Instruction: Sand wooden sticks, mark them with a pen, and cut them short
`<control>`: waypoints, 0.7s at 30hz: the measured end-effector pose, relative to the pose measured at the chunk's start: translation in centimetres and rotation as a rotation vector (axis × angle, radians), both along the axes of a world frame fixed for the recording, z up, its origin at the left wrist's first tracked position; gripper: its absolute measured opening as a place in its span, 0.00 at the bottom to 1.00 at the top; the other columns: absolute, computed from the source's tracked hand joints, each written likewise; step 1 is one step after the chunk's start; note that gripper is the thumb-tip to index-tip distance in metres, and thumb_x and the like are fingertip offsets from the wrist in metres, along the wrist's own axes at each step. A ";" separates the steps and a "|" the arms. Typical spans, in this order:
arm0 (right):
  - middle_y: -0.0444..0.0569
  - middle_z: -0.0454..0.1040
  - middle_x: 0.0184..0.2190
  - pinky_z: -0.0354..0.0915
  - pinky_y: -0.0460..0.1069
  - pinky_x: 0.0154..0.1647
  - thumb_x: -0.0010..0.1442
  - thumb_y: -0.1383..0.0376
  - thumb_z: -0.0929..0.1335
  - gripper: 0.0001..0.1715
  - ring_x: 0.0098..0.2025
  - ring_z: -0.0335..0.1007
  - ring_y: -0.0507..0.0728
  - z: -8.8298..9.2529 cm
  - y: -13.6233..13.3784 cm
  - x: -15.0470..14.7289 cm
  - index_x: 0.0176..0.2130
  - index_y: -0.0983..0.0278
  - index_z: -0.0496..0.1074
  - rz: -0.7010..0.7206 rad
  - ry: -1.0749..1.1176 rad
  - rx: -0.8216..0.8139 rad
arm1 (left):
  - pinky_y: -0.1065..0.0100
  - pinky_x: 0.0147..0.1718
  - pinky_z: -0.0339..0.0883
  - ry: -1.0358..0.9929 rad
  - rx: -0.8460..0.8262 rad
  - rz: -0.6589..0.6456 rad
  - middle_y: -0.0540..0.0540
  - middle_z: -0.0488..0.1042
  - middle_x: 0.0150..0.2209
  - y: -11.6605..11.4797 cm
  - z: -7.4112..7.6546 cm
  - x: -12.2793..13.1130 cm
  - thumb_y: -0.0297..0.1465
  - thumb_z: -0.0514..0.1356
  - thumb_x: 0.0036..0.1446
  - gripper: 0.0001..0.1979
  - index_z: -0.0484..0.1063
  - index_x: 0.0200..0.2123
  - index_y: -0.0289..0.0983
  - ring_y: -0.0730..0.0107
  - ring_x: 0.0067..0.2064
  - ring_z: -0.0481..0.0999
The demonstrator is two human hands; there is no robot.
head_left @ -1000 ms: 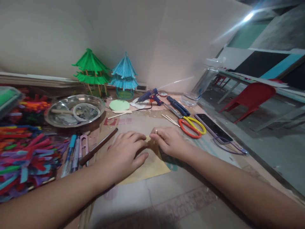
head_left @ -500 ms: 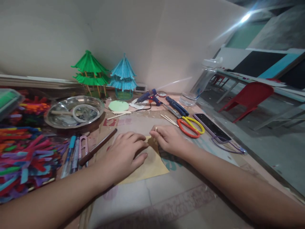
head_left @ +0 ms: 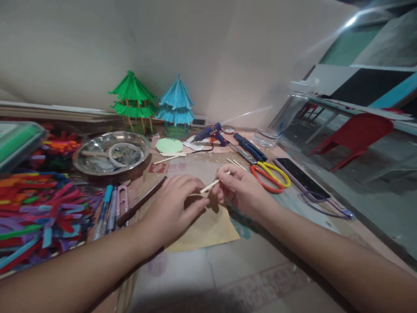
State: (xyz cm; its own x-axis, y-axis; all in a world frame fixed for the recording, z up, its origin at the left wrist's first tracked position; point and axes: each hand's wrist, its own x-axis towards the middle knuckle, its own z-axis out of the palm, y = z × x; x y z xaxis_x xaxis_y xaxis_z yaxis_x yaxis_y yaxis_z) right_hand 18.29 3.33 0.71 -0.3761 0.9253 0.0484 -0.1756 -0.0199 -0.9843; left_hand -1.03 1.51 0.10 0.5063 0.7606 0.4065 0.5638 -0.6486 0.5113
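A short pale wooden stick is pinched in the fingers of my right hand. It slants down to the left, its end close to the fingertips of my left hand. Between my left thumb and fingers is the raised far edge of a yellow sheet of paper. The rest of that sheet lies on the cardboard-covered table, partly hidden under my left hand. A dark brown pen-like stick lies just beyond my left wrist. Right of my right hand rest scissors with red and yellow handles.
Behind stand a green paper-roofed pavilion and a blue one, with a glue gun nearby. A metal tray, colourful fuzzy strips and pens fill the left. A phone lies right, near a clear bottle.
My right hand has turned and opened out of its curl, so the stick now shows lengthwise. My left fingers have closed on the sheet's edge, which has lifted. The view has shifted slightly left.
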 end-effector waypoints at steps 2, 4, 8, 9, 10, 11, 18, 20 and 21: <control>0.40 0.76 0.22 0.65 0.44 0.22 0.46 0.51 0.78 0.25 0.20 0.69 0.49 -0.2 -0.1 -0.3 0.29 0.61 0.64 0.058 0.088 -0.105 | 0.60 0.45 0.64 -0.127 0.050 0.030 0.45 0.74 0.40 0.0 0.0 -0.1 0.37 0.54 0.65 0.09 0.71 0.39 0.38 0.62 0.45 0.72; 0.40 0.76 0.21 0.66 0.44 0.21 0.45 0.53 0.79 0.24 0.19 0.69 0.48 -0.5 -0.3 -0.6 0.28 0.62 0.65 0.100 0.082 -0.133 | 0.62 0.44 0.64 -0.201 0.090 0.045 0.47 0.73 0.38 -0.1 -0.1 -0.2 0.36 0.54 0.66 0.09 0.69 0.37 0.39 0.64 0.43 0.71; 0.43 0.78 0.21 0.68 0.44 0.24 0.47 0.53 0.78 0.22 0.22 0.73 0.49 -0.7 -1.3 -1.1 0.29 0.63 0.68 0.169 -0.003 -0.136 | 0.65 0.44 0.64 -0.257 0.129 0.044 0.49 0.71 0.37 -0.4 0.0 -0.2 0.33 0.55 0.65 0.06 0.68 0.35 0.39 0.68 0.42 0.71; 0.43 0.78 0.22 0.69 0.45 0.25 0.48 0.52 0.78 0.22 0.23 0.75 0.50 -0.7 -1.6 -1.2 0.29 0.63 0.69 0.182 -0.009 -0.138 | 0.65 0.44 0.64 -0.265 0.132 0.039 0.49 0.71 0.37 -0.4 0.0 -0.2 0.33 0.56 0.65 0.05 0.68 0.36 0.39 0.68 0.42 0.71; 0.44 0.79 0.23 0.69 0.45 0.26 0.48 0.51 0.77 0.22 0.24 0.75 0.50 -0.8 -1.8 -1.3 0.29 0.63 0.69 0.194 -0.010 -0.141 | 0.65 0.44 0.63 -0.265 0.130 0.035 0.49 0.71 0.38 -0.5 0.0 -0.2 0.33 0.56 0.65 0.05 0.69 0.36 0.39 0.68 0.43 0.70; 0.44 0.79 0.23 0.70 0.45 0.27 0.48 0.51 0.77 0.22 0.24 0.76 0.50 -0.8 -2.0 -1.4 0.28 0.63 0.69 0.201 -0.007 -0.141 | 0.65 0.44 0.63 -0.259 0.128 0.033 0.49 0.71 0.38 -0.6 0.1 -0.2 0.33 0.56 0.65 0.06 0.70 0.36 0.39 0.68 0.43 0.70; 0.46 0.80 0.23 0.69 0.45 0.29 0.51 0.48 0.75 0.23 0.26 0.76 0.50 -1.0 -2.2 -1.4 0.30 0.63 0.68 0.235 -0.037 -0.114 | 0.63 0.44 0.62 -0.224 0.104 0.043 0.48 0.73 0.37 -0.6 0.3 -0.2 0.35 0.52 0.67 0.13 0.71 0.31 0.38 0.67 0.42 0.71; 0.46 0.79 0.23 0.69 0.45 0.29 0.52 0.47 0.74 0.24 0.26 0.76 0.50 -1.0 -2.2 -1.4 0.30 0.64 0.68 0.244 -0.045 -0.105 | 0.63 0.44 0.63 -0.238 0.090 0.046 0.48 0.73 0.37 -0.5 0.2 -0.2 0.35 0.53 0.66 0.13 0.71 0.31 0.39 0.67 0.42 0.70; 0.46 0.79 0.23 0.69 0.45 0.29 0.52 0.47 0.74 0.24 0.26 0.76 0.50 -1.0 -2.2 -1.4 0.30 0.64 0.68 0.250 -0.047 -0.105 | 0.63 0.44 0.62 -0.245 0.087 0.046 0.48 0.73 0.37 -0.5 0.2 -0.2 0.36 0.53 0.66 0.13 0.70 0.30 0.39 0.67 0.42 0.70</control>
